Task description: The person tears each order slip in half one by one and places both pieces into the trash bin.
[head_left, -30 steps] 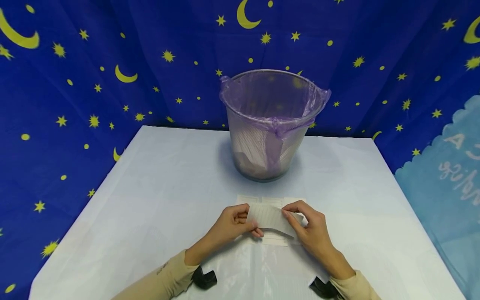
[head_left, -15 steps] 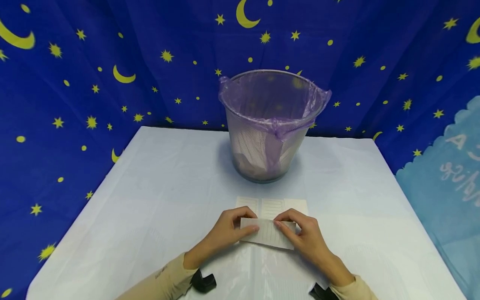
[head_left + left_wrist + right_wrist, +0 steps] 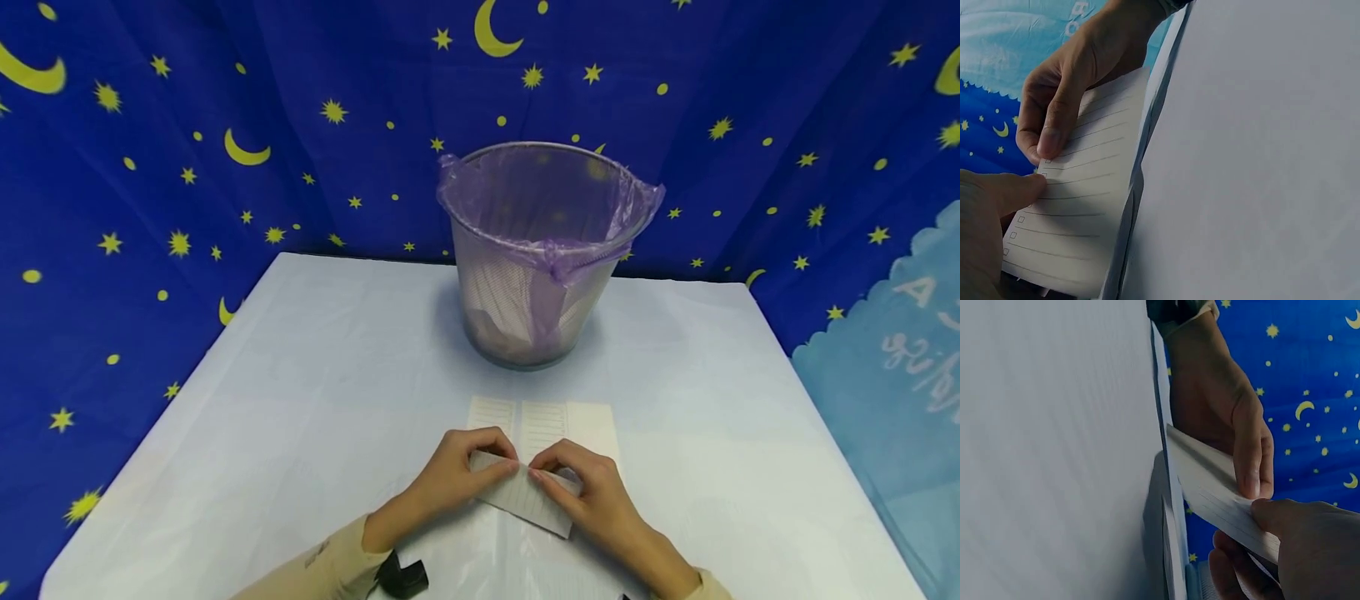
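A lined sheet of paper (image 3: 521,498) is held a little above the table, its lower right corner slanting down. My left hand (image 3: 459,468) pinches its upper edge between thumb and fingers. Close beside it, the thumb and fingers of my right hand (image 3: 588,490) pinch the same edge. Ruled lines and small checkboxes show on the paper (image 3: 1088,194) in the left wrist view. Further lined paper (image 3: 543,423) lies flat behind the hands, partly covered by them.
A mesh wastebasket (image 3: 517,308) with a purple bag (image 3: 558,258) over its rim stands at the back of the white table (image 3: 337,358). Some pale contents show through its mesh. A blue star-and-moon curtain (image 3: 322,150) hangs behind.
Both hands have come down and nearer the body with the sheet. They have drawn closer together along its upper edge, and more of the paper lying behind shows.
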Tool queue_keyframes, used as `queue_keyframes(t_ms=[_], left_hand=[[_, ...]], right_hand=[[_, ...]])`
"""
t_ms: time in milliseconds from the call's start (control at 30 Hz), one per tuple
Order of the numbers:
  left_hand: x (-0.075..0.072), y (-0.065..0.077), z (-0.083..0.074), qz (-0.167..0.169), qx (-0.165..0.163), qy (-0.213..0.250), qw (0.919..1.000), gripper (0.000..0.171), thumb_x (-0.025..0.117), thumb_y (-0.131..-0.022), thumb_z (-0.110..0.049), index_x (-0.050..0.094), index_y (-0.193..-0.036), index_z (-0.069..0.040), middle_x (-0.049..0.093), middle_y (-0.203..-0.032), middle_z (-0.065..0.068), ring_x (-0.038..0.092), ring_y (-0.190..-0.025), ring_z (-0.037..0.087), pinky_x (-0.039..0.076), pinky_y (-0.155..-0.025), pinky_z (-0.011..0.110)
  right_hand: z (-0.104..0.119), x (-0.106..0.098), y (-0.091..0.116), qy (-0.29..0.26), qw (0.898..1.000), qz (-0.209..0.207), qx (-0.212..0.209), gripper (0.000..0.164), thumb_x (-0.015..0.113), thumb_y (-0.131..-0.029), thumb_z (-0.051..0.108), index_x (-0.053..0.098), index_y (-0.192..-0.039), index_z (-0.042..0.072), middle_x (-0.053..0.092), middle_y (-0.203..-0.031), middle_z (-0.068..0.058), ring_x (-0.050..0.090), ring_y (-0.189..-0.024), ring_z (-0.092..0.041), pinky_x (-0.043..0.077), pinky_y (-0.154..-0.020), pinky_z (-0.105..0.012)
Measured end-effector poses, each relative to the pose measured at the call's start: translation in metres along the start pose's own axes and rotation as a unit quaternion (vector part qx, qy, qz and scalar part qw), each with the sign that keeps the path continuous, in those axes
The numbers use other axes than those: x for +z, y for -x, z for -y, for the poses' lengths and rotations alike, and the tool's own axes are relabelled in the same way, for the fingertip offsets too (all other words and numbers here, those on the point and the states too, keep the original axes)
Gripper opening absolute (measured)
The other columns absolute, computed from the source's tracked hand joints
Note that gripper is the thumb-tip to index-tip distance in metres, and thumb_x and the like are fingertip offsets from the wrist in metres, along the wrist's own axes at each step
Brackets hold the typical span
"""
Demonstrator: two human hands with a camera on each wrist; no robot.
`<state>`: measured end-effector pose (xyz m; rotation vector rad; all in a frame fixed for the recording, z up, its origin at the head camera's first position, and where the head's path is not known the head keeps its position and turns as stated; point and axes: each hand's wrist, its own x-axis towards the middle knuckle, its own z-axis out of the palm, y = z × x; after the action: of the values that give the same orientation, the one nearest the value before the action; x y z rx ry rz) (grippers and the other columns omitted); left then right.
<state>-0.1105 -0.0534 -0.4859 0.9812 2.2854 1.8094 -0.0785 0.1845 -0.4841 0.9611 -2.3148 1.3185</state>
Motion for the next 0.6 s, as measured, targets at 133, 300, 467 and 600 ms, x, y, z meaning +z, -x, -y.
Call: queue_keyframes(t_ms=[133,300,467,600], left_hand=[[0.0024,0.0003,-0.0012,0.01,0.019,-0.006,0.9998,0.012,0.077,-0.096,-0.009,0.075,-0.095,-0.021,0.079,-0.095,-0.002,0.075,-0.096,0.008,0.06,-0.092,0.032],[0.004,-0.0007,-0.0044,0.022,0.047,-0.017,0.9985,0.005,0.076,-0.098,-0.014,0.075,-0.094,-0.017,0.079,-0.093,-0.001,0.075,-0.094,0.007,0.061,-0.087,0.03],[0.0049,-0.0015,-0.0049,0.02,0.064,-0.022,0.9975,0.004,0.076,-0.098,-0.013,0.075,-0.095,-0.015,0.078,-0.092,-0.002,0.075,-0.093,0.007,0.061,-0.086,0.029],[0.006,-0.0015,-0.0031,0.017,0.067,-0.019,0.9974,0.004,0.076,-0.098,-0.013,0.075,-0.095,-0.015,0.078,-0.093,-0.002,0.075,-0.093,0.007,0.061,-0.087,0.03]], right_hand=[[0.0021,0.0006,0.0006,-0.005,1.0,0.008,0.0,0.019,0.079,-0.093,0.004,0.072,-0.105,0.019,0.074,-0.097,0.007,0.072,-0.087,-0.006,0.057,-0.083,-0.018],[0.0061,-0.0016,-0.0012,0.0,1.0,0.011,0.001,0.012,0.077,-0.097,0.01,0.072,-0.105,0.019,0.075,-0.097,0.006,0.072,-0.089,-0.006,0.056,-0.085,-0.017],[0.0051,-0.0017,-0.0021,0.004,1.0,0.007,0.004,0.015,0.079,-0.095,0.009,0.073,-0.103,0.02,0.076,-0.096,0.006,0.073,-0.09,-0.007,0.056,-0.084,-0.018],[0.004,-0.0003,-0.0013,0.0,1.0,0.004,0.012,0.019,0.08,-0.092,0.005,0.073,-0.103,0.019,0.076,-0.096,0.007,0.073,-0.088,-0.007,0.058,-0.084,-0.022]])
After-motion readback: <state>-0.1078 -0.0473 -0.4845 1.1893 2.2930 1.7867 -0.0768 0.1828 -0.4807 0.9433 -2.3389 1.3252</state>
